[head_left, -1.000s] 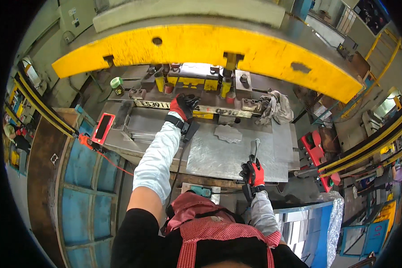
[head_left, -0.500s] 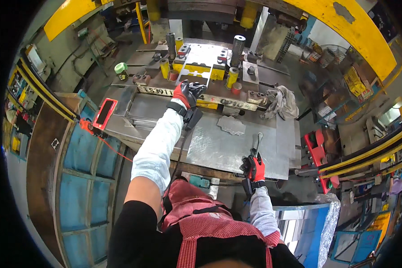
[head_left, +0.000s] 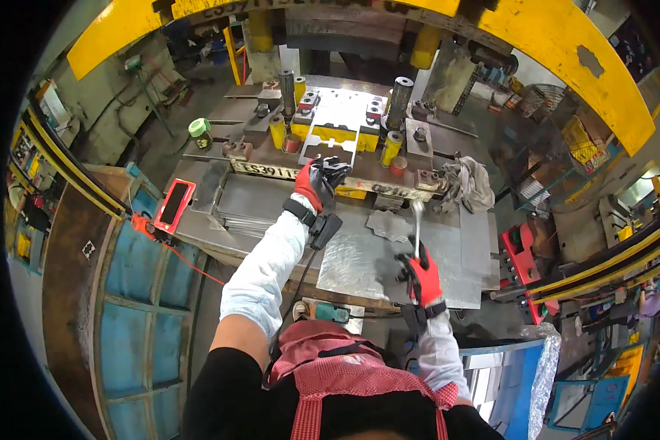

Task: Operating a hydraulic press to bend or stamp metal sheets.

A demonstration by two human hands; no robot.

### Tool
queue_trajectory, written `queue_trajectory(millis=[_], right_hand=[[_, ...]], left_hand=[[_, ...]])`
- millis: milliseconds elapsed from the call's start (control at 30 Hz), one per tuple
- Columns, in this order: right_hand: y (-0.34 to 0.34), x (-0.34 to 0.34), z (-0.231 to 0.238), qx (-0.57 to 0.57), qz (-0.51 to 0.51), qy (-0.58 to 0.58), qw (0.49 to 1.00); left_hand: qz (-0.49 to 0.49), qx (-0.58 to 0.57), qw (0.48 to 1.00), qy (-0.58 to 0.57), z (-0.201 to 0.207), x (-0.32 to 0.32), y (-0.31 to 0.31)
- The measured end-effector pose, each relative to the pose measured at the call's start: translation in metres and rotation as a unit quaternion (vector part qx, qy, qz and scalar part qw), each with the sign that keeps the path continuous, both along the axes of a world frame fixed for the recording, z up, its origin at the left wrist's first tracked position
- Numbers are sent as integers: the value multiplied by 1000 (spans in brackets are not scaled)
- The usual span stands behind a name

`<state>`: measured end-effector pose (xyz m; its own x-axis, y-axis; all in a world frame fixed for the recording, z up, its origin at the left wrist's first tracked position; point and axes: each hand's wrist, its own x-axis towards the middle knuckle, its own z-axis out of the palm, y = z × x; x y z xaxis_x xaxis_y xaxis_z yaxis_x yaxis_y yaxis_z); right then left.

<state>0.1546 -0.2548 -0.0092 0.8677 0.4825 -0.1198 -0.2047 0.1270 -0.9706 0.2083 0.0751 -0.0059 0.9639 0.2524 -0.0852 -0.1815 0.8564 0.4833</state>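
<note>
Metal tool (head_left: 417,233); right grip (head_left: 424,277) wrapped round it; left grip (head_left: 318,180) stretched forward, hold unclear

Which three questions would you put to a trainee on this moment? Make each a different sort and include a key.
1. Multiple choice: what does the right hand hold? (a) a phone (b) a slim metal tool (c) a jar
2. True or false: the grey cloth lies to the right of the green-lidded jar.
3. Fill in: the left hand wears a black and ____ glove.
Key: 1. b; 2. true; 3. red
</note>
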Motion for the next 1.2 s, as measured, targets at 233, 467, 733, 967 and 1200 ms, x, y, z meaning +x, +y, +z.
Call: queue_trajectory(millis=[233,467,733,967,1200], right_hand=[[112,102,82,-157,100,-236,954],[173,173,61,-128,198,-313,920],[71,49,81,-62,75,8,995],[-35,6,16,-175,69,104,977],[-39,46,-40,-171,32,125,977]], left_hand=[[-74,16,995,-67,-25,-39,-14],[-84,36,996,-14,-36,-66,0],[194,871,451,-15,21,-186,81],[109,743,601,274,64,-427,147],[294,604,653,350,98,-610,240]])
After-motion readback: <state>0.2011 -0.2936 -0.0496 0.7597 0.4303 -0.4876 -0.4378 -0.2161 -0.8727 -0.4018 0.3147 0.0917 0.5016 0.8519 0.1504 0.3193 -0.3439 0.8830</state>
